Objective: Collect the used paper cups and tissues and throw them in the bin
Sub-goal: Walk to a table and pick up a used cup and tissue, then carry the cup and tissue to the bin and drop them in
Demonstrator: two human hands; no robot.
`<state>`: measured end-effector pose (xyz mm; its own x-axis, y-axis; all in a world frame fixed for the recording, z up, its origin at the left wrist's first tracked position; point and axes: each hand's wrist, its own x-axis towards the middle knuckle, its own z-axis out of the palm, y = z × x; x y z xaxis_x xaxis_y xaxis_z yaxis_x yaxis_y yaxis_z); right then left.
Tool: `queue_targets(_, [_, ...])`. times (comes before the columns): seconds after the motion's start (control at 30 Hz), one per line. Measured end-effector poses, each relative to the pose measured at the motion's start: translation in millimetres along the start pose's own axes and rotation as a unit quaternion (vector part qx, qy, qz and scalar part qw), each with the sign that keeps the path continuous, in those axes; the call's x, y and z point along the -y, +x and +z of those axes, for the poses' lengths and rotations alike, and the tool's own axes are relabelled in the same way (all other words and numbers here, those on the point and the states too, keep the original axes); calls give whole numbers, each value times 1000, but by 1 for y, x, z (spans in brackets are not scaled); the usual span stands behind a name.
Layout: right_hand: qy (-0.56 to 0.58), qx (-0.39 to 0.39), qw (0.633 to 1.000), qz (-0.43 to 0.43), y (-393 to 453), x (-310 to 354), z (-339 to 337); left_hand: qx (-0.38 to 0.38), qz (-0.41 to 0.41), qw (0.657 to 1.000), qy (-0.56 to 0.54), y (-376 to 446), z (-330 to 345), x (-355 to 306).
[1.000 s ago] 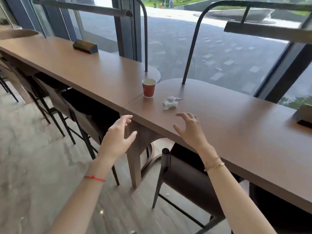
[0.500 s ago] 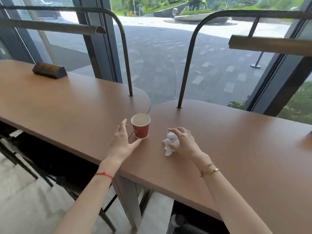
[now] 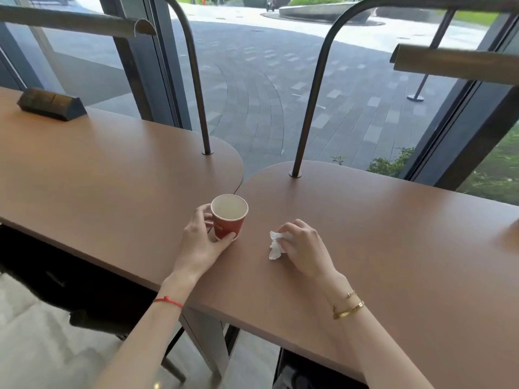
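Observation:
A red paper cup with a white inside stands upright where two brown counters meet. My left hand wraps around the cup, thumb on its front and fingers behind it. A crumpled white tissue lies on the right counter, a little to the right of the cup. My right hand is curled over the tissue and pinches its upper part; the lower end sticks out to the left. No bin is in view.
Two curved dark metal lamp posts rise from the counters just behind the cup. A dark wedge-shaped socket box sits on the left counter. Large windows stand behind. Dark stools are tucked under the counter.
My left hand has closed around the cup, which it only reached beside before. My right hand has gathered the tissue tighter. The view has moved closer to the counter.

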<state>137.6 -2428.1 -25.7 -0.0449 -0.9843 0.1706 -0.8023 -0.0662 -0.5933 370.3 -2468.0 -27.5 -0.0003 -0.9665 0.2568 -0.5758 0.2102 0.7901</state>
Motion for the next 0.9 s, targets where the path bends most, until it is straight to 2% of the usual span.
queue_targets(0.17, [25, 24, 998, -50, -20, 7, -7, -56, -7, 998, 27, -52, -17, -15])
queue_targets(0.33, [48, 64, 987, -141, -58, 22, -12, -144, -39, 988, 35, -144, -38, -33])
queue_targets(0.5, [69, 133, 956, -253, -108, 39, -8, -239, -116, 961, 71, -259, -49, -52])
queue_targets(0.73, [92, 245, 875, -408, -202, 67, 12, -384, -264, 878, 107, -429, -40, -90])
queue_targets(0.9, [114, 335, 796, -492, -283, 97, 24, -488, -355, 789, 117, -545, -25, -130])
